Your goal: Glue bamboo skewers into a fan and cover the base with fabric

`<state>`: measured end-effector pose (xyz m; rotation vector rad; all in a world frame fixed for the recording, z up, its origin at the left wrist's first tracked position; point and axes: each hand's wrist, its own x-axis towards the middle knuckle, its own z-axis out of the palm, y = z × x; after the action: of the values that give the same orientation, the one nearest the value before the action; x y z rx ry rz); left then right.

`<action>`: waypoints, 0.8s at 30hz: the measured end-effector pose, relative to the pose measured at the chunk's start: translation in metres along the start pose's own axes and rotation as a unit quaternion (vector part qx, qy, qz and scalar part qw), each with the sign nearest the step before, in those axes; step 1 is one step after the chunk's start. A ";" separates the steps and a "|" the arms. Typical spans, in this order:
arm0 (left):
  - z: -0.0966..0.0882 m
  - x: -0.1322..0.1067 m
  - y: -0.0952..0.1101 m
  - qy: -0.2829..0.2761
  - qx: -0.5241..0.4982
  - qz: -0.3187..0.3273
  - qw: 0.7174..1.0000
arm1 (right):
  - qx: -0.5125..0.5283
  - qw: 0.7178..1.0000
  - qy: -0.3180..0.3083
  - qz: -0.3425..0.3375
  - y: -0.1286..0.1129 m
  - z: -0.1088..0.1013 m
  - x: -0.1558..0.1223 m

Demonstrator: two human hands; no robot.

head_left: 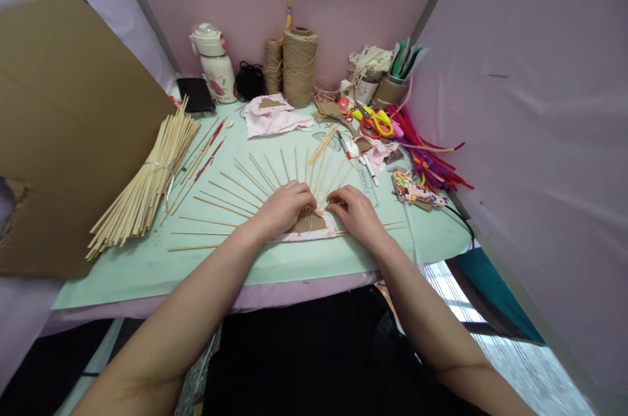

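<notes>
Small brown cardboard wedge (pixel 309 224) on pink cloth lies at mat centre, w/ thin bamboo sticks (pixel 235 184) fanning out from 9 to 2 o'clock. Left hand (pixel 283 207) at its 10 o'clock, fingers curled together, pressing on it. Right hand (pixel 356 212) at 2 o'clock, fingertips pinching stick ends. Tied bundle of pale sticks (pixel 147 180) at 9 o'clock, well apart.

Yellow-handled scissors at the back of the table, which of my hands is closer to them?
Right. The right hand rests on the stick fan's base, nearly in line with the yellow-handled scissors behind it; the left hand sits beside it, farther off to the left.
</notes>
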<state>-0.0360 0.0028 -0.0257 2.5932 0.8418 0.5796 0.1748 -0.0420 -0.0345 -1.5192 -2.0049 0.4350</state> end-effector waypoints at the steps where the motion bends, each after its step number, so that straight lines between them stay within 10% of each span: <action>1: 0.001 0.000 0.000 -0.004 0.004 0.002 1.000 | -0.001 1.000 0.000 0.000 0.000 0.000 0.000; 24: 0.000 0.003 0.001 -0.044 0.053 0.031 0.997 | 0.005 1.000 0.006 0.011 -0.001 0.001 -0.001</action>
<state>-0.0333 0.0039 -0.0248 2.7273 0.7856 0.4457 0.1739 -0.0427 -0.0347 -1.5351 -1.9771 0.4433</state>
